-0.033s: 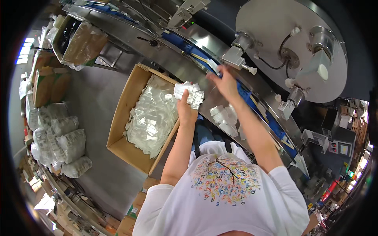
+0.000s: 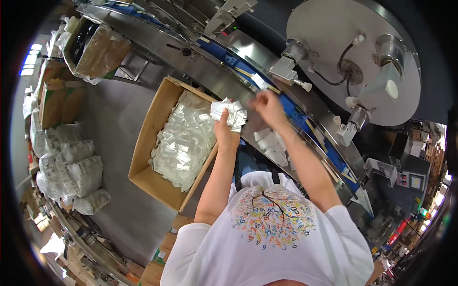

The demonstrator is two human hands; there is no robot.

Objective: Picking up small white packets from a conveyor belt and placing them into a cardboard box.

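My left hand (image 2: 224, 133) is closed round a loose stack of small, shiny clear packets (image 2: 230, 114), thumb on top, beside the carton's right edge. My right hand (image 2: 268, 108) hovers between that stack and the blue conveyor (image 2: 299, 117). Motion blurs its fingers, and whether anything is between them does not show. One whitish packet (image 2: 259, 81) lies on the conveyor just beyond my right hand, apart from it. Below my right forearm, more packets (image 2: 272, 146) are piled on the steel surface.
An open cardboard carton (image 2: 143, 148) full of similar packets (image 2: 183, 143) stands to my left. A large round metal machine plate (image 2: 329, 28) with protruding fittings overhangs the conveyor at the upper right. Stuffed clear bags (image 2: 86, 174) lie farther left. Another plastic-lined carton (image 2: 102, 55) stands at the upper left.
My right hand has drawn back from the conveyor toward my left hand. The whitish packet it was touching now lies on the conveyor. My left hand keeps its place with the stack.
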